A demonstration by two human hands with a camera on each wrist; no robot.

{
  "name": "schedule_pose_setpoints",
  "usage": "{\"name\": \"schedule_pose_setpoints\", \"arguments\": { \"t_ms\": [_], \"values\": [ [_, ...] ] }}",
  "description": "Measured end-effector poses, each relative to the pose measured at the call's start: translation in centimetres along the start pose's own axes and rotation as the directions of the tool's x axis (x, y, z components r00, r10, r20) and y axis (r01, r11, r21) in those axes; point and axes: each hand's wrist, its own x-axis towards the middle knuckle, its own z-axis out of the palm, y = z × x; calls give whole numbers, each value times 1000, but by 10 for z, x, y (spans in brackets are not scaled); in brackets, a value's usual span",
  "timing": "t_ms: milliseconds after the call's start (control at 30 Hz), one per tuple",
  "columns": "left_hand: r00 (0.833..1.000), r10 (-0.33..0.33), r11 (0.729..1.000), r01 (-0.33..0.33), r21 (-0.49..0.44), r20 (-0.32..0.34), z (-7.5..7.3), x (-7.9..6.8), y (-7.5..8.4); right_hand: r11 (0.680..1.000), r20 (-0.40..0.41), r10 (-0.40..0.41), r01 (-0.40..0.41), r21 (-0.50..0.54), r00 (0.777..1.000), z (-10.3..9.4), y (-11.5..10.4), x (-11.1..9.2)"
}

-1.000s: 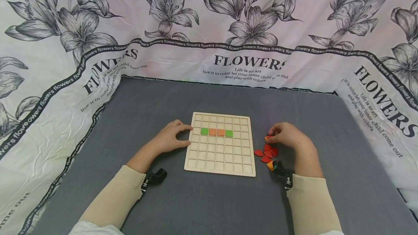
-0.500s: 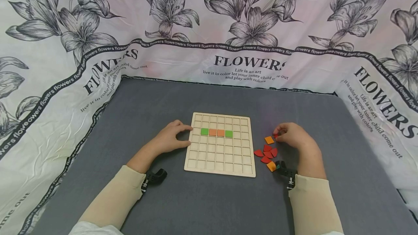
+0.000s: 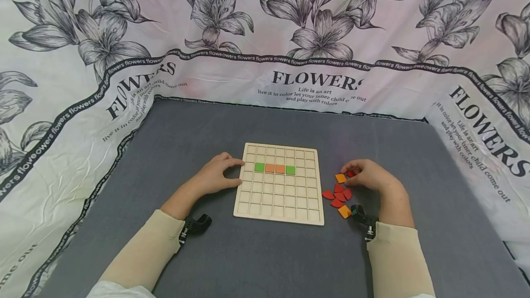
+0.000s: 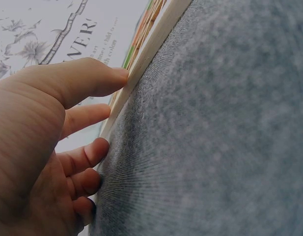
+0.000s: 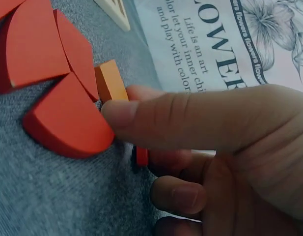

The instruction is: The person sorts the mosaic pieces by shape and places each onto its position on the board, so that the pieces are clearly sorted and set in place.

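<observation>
Before me: grid board (image 3: 278, 187), smooth, matt, pale wood; red pieces (image 5: 33, 46), smooth and matt; table covering (image 4: 215, 118), rough, fibrous cloth; my sleeves (image 3: 401, 261), smooth, matt cloth.

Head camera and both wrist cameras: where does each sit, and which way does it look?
Head: on the head, facing forward and down at the board and red pieces; left hand, right hand and both sleeves show.
Left wrist: on that wrist, facing along the left hand to the board's edge; only that hand shows.
Right wrist: on that wrist, facing red pieces and an orange piece; only the right hand shows.
Shared: head and right wrist show red pieces.
</observation>
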Motion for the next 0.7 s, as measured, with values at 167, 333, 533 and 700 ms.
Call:
{"name": "schedule_pose_setpoints", "arguments": {
  "t_ms": [167, 333, 533, 700],
  "values": [
    [1000, 5, 1000, -5, -1, -1, 0, 0, 0, 1000, -38, -13, 13, -6, 999, 0, 0, -1],
    [1000, 8, 1000, -8, -2, -2, 1, 0, -1, 1000, -125, -25, 25, 4, 992, -3, -6, -4],
    [1000, 8, 1000, -8, 0, -3, 1, 0, -1, 999, -213, -37, 43, 24, 976, -8, -19, -8],
    [1000, 7, 1000, -7, 1, -2, 1, 0, -1, 995, -258, -75, 88, 37, 963, -8, -31, -9]
  ]
}}
